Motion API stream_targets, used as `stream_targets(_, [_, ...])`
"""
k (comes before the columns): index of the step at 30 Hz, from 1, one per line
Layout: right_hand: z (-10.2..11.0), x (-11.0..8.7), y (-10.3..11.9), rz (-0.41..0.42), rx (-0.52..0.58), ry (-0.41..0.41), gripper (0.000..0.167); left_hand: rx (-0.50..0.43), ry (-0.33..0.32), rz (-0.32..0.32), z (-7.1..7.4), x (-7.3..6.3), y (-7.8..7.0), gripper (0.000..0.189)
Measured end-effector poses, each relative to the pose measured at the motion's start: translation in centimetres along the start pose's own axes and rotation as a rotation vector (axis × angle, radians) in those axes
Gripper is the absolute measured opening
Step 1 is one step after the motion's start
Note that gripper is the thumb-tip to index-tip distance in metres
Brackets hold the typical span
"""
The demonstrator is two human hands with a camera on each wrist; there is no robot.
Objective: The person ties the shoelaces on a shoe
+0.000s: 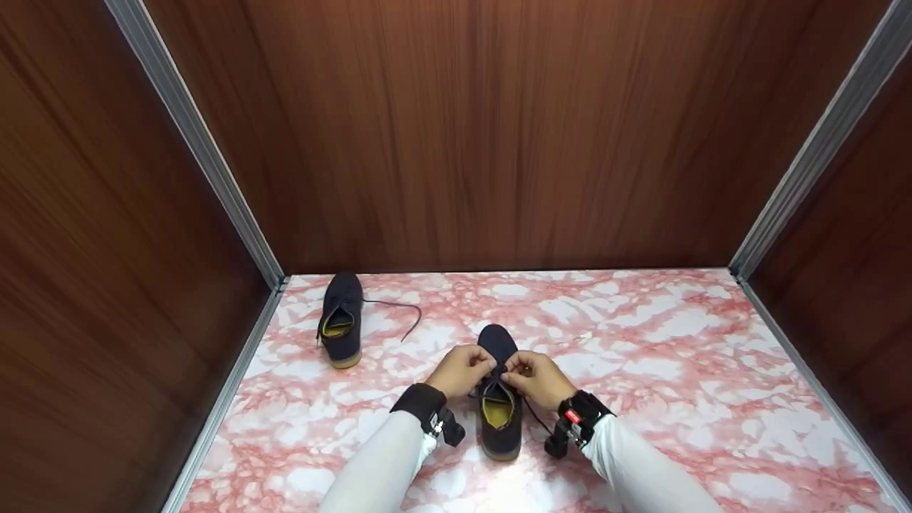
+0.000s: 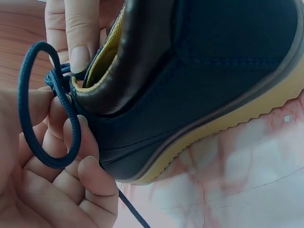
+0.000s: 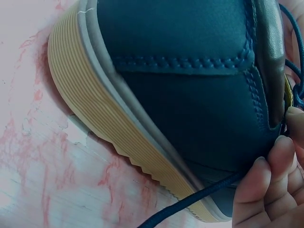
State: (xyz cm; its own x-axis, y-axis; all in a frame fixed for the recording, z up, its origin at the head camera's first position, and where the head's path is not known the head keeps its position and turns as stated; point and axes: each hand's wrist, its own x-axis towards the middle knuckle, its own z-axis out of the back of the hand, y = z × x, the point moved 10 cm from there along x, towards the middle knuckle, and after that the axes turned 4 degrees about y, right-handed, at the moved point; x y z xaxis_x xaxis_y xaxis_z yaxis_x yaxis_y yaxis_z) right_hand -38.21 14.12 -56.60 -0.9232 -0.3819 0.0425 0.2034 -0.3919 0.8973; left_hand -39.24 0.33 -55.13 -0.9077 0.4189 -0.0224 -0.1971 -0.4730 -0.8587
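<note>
Left hand (image 1: 456, 372) and right hand (image 1: 541, 379) both fingertip-pinch lace (image 3: 190, 201) atop near shoe (image 2: 199, 90); 1 loop (image 2: 23, 100) could slip undone if either pinch loosens.

In the head view, the left hand (image 1: 459, 370) and right hand (image 1: 539, 377) partly cover the navy shoe (image 1: 496, 340), where what looks like a lace knot (image 1: 500, 370) is too small to make out. The bottom edge crops both white sleeves (image 1: 377, 467). The right wrist view cuts off the right hand at its right edge and the trailing lace (image 3: 190, 199) at the bottom.
</note>
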Motion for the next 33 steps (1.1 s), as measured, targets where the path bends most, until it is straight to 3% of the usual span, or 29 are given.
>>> stream_targets(6, [-0.1, 0.0, -0.2, -0.013, 0.006, 0.018, 0.012, 0.009, 0.008, 0.001, -0.1, 0.0, -0.2, 0.016])
stream_targets(17, [0.7, -1.1, 0.0, 0.018, -0.011, -0.013, 0.016, -0.174, 0.021, 0.064, -0.2, -0.4, 0.4, 0.016])
stream_targets(22, [0.6, -1.9, 0.6, 0.053, -0.047, -0.013, 0.018, -0.203, 0.014, 0.069, -0.1, -0.3, 0.8, 0.017])
stream_targets(33, [-0.5, -2.8, 1.8, 0.126, 0.081, 0.049, 0.034, -0.255, 0.043, 0.072, -0.2, -0.2, 1.3, 0.016])
